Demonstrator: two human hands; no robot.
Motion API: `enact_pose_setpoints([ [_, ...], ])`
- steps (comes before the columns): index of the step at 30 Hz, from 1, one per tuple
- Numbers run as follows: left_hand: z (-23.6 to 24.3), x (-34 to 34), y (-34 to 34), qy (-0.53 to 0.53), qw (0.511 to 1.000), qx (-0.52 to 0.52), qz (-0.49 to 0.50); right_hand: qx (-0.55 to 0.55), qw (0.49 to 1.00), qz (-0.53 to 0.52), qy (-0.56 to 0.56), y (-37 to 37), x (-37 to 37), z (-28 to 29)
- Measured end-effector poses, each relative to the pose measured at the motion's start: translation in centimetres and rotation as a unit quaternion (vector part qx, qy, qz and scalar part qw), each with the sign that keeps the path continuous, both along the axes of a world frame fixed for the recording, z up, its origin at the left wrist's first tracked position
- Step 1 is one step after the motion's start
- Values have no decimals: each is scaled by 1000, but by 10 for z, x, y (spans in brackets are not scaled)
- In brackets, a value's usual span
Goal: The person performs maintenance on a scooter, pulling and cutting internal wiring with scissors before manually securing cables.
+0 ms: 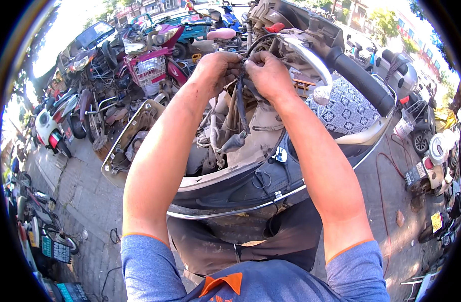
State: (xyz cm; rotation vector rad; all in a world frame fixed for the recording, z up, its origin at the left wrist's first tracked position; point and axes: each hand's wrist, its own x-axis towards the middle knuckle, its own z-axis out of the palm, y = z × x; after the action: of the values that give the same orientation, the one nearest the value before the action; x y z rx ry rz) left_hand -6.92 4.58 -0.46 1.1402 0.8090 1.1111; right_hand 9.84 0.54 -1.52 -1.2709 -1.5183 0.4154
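My left hand (218,68) is pinched shut on the top of the black cable bundle (240,103), thumb and fingers closed around it just under the handlebar, and my right hand (268,75) grips the same bundle from the other side, the two sets of knuckles nearly touching. The bundle hangs down from between my hands into the opened front of the scooter, ending in a grey rubber-booted connector (234,142) that dangles free.

I judge the cable light and limp, bending wherever it is not held, its sheath dusty and a bit slick. The stiff part is the boot, so the safer hold is the sheath just above it or the boot itself, never the thin wires beside it, which look easy to tear loose.

Past my right hand runs the silver brake lever (303,53) and the black handlebar grip (361,80) toward the far right. Near me curves the scooter's dark front panel (240,194). To the left the removed cover (127,146) lies on the paving, with parked scooters (57,128) beyond.
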Motion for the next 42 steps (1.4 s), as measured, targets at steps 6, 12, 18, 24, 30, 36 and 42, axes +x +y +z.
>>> enact_pose_setpoints([
  [6,18,-3,-2,91,995,-28,6,2,1000,-6,-10,2,2,-1],
  [12,40,-3,-7,171,984,-50,2,-3,999,-17,-29,-2,2,2],
  [18,43,-9,12,213,974,-71,-15,-6,999,-12,-33,-4,-1,4],
  [24,46,-3,16,214,973,-78,-20,-2,999,-19,-44,-4,-1,4],
  [30,29,3,2,200,972,116,26,11,999,-22,-40,-4,0,3],
  [36,7,-2,9,231,929,285,45,15,998,-16,-63,1,1,1],
  [42,6,-4,-8,191,953,235,7,45,997,-22,-59,1,0,-2],
])
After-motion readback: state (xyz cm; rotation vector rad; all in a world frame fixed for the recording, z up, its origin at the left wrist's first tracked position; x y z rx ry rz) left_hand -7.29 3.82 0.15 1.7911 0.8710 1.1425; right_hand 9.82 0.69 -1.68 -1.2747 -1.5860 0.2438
